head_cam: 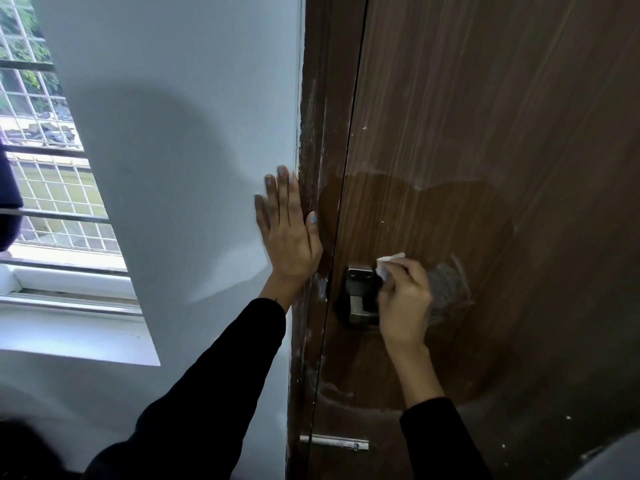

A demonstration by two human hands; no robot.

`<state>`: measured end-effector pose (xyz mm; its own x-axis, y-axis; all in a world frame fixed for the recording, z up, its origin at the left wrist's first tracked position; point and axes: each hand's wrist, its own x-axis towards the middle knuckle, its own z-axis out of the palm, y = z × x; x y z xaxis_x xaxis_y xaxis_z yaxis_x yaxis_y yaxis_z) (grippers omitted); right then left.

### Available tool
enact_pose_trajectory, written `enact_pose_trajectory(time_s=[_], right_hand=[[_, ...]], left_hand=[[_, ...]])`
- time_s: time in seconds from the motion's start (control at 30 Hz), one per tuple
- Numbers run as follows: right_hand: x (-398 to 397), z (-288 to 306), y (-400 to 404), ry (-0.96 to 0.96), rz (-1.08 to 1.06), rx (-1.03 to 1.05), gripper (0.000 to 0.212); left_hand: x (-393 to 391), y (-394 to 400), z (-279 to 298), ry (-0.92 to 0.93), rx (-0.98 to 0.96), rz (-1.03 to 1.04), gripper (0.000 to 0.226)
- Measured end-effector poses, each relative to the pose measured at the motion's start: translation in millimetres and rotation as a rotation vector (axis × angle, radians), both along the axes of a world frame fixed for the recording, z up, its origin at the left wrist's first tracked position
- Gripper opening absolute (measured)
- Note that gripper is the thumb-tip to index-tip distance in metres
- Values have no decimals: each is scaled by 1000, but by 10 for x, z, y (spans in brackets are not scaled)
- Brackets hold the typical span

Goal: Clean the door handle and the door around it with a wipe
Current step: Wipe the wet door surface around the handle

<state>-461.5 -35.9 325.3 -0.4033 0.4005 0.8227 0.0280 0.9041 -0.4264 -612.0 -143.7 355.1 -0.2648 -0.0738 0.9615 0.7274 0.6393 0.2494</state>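
Observation:
A brown wooden door (485, 150) fills the right half of the view. Its metal handle plate (360, 296) sits near the door's left edge, with the lever hidden behind my right hand (405, 299). That hand grips a small white wipe (389, 259) and holds it against the handle. A damp, darker patch spreads on the door around the handle. My left hand (287, 230) lies flat with straight fingers on the white wall (173, 150), right beside the brown door frame (311, 168).
A barred window (45, 150) with a white sill is at the left. A metal slide bolt (334, 441) is fixed low on the door. White paint smears run down the frame.

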Motion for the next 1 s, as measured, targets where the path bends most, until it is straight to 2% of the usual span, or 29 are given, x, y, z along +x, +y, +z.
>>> enact_pose_trajectory(time_s=[0.13, 0.3, 0.47, 0.63, 0.73, 0.83, 1.0], right_hand=[[88, 52, 111, 139, -105, -157, 21], [-83, 149, -167, 138, 36, -62, 25], [-181, 348, -107, 325, -9, -129, 26], [-277, 307, -277, 178, 106, 91, 26], [-177, 284, -138, 216, 48, 26, 21], [-183, 434, -131, 280, -1, -45, 26], [-400, 315, -645, 44, 79, 133, 40]], left_hand=[[-9, 1, -8, -11, 3, 1, 57], [-27, -98, -54, -2, -64, -13, 57], [-41, -140, -70, 23, -103, 7, 57], [-54, -142, -95, 19, -116, 7, 58], [-67, -136, -82, 22, -105, 0, 58], [-62, -140, -86, 25, -91, -24, 58], [-78, -180, -87, 55, -99, -31, 56]])
